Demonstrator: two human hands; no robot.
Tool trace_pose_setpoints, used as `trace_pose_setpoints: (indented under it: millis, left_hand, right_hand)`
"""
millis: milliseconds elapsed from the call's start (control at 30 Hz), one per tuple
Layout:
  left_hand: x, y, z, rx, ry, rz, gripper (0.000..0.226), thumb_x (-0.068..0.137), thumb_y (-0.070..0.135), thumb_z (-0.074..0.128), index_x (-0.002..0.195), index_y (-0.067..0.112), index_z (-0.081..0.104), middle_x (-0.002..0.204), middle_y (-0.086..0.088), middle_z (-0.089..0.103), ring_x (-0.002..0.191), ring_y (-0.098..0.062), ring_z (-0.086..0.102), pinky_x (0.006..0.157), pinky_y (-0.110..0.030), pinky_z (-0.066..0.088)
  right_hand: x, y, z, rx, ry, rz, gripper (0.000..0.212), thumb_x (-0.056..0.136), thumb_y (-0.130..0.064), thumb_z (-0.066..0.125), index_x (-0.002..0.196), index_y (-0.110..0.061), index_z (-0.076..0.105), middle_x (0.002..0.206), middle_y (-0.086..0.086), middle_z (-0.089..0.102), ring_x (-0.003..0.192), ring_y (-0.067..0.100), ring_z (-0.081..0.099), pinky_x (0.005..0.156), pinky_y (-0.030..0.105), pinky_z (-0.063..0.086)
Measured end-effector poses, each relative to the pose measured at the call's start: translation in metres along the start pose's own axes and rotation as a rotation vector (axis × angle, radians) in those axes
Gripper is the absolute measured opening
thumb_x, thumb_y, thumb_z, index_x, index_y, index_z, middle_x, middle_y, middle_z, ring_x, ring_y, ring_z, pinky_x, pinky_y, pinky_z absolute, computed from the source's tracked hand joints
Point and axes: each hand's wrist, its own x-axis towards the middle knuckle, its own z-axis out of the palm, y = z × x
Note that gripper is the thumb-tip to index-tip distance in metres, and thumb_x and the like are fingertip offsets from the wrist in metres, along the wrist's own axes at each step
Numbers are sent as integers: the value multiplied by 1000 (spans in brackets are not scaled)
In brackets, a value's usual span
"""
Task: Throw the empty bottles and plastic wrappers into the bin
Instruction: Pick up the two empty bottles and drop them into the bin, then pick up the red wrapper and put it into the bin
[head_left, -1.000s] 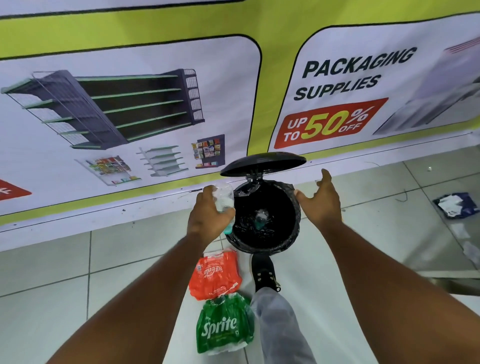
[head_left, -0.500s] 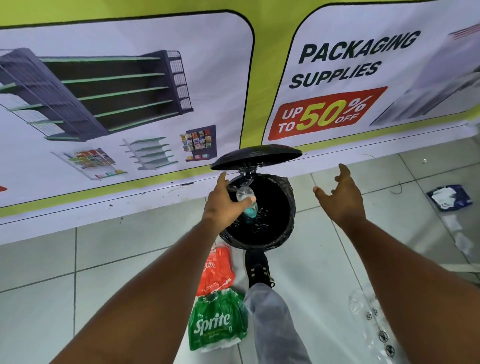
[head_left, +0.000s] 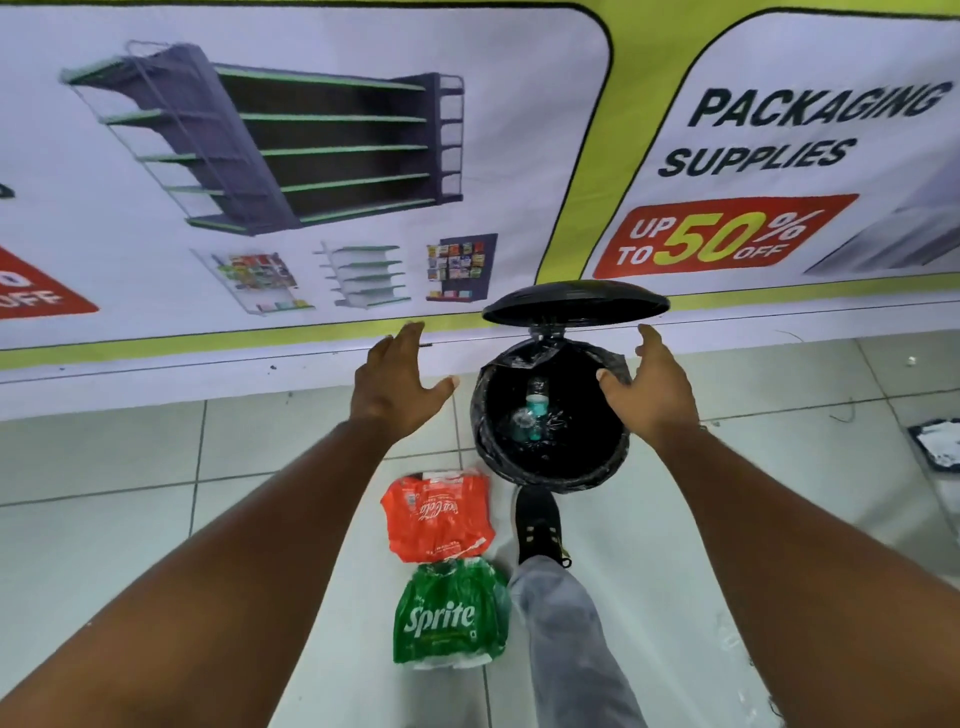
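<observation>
A black pedal bin (head_left: 488, 447) with a black liner stands against the wall, its lid (head_left: 575, 303) raised. Clear empty bottles (head_left: 532, 410) with teal labels lie inside it. My left hand (head_left: 396, 383) hovers left of the bin, fingers spread, holding nothing. My right hand (head_left: 647, 387) is over the bin's right rim, open and empty. A red Coca-Cola wrapper (head_left: 439, 514) and a green Sprite wrapper (head_left: 449, 618) lie on the tiled floor in front of the bin. My black shoe (head_left: 537, 525) rests at the bin's pedal.
A large printed banner (head_left: 311, 156) covers the wall behind the bin. A dark tray with white paper (head_left: 940, 447) lies on the floor at the right edge. Clear plastic (head_left: 732, 644) shows at the lower right by my arm.
My left hand let go of the clear bottle, which now lies in the bin, and drew back to the left. My right hand moved over the bin's right rim.
</observation>
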Motion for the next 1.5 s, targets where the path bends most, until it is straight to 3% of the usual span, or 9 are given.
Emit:
trace_pose_setpoints:
  millis: [267, 433, 600, 733, 833, 967, 1067, 1233, 1500]
  left_hand:
    - [-30, -29, -2, 102, -30, -64, 87, 84, 59, 59, 152, 23, 18, 161, -2, 21, 145, -27, 21, 111, -50, 30]
    - [-47, -63, 24, 147, -47, -76, 87, 84, 61, 57, 152, 22, 18, 161, -4, 24, 144, -29, 23, 109, -51, 33]
    - [-80, -114, 79, 149, -84, -97, 86, 83, 55, 61, 151, 21, 21, 158, -8, 28, 142, -32, 26, 109, -53, 35]
    - [-107, -158, 134, 147, -134, -147, 86, 83, 55, 60, 151, 21, 20, 158, -10, 27, 143, -30, 24, 112, -50, 32]
    - [-122, -188, 173, 152, -176, -147, 87, 83, 58, 56, 152, 21, 17, 159, -10, 24, 144, -30, 23, 112, -51, 31]
    - [-123, -225, 214, 156, -188, -156, 87, 83, 60, 53, 152, 22, 15, 161, -8, 21, 145, -29, 19, 114, -49, 27]
    - [-121, -235, 227, 136, -184, -168, 88, 82, 60, 53, 151, 23, 14, 161, -8, 21, 145, -30, 18, 115, -51, 25]
    - [-121, -240, 227, 147, -177, -178, 89, 79, 65, 47, 151, 23, 15, 160, -9, 21, 145, -31, 19, 113, -54, 28]
    - [-122, -172, 121, 150, -103, -166, 87, 81, 60, 53, 151, 20, 20, 159, -10, 25, 144, -31, 21, 112, -51, 29]
  right_hand:
    - [-28, -27, 52, -22, -80, -137, 72, 83, -38, 70, 141, -25, 31, 137, 8, 53, 121, 34, 54, 97, 47, 47]
    - [-40, -29, 108, -47, -231, -188, 79, 85, -38, 67, 149, -24, 22, 150, 9, 43, 129, 32, 48, 103, 45, 43]
    - [-65, -9, 198, -150, -439, -377, 76, 87, -33, 61, 150, -24, 21, 154, 7, 37, 135, 28, 42, 110, 44, 39]
    - [-73, 22, 285, -334, -561, -450, 64, 87, -30, 59, 144, -17, 33, 145, 10, 44, 132, 31, 41, 107, 41, 38]
    - [-63, 40, 344, -442, -655, -353, 58, 86, -23, 59, 139, -9, 40, 141, 13, 43, 132, 32, 37, 110, 41, 36]
    - [-28, 57, 407, -720, -594, -421, 46, 86, -20, 53, 129, -4, 48, 132, 14, 52, 126, 30, 42, 111, 37, 30]
    - [-11, 65, 423, -849, -569, -406, 35, 86, -21, 52, 119, -9, 58, 123, 12, 60, 121, 30, 47, 109, 39, 34]
    - [-15, 54, 426, -780, -553, -322, 25, 86, -20, 57, 108, -10, 64, 114, 13, 68, 113, 33, 56, 90, 39, 49]
    - [-49, -31, 311, -696, -395, -497, 26, 82, -19, 57, 103, -13, 71, 106, 6, 67, 108, 30, 55, 90, 37, 46]
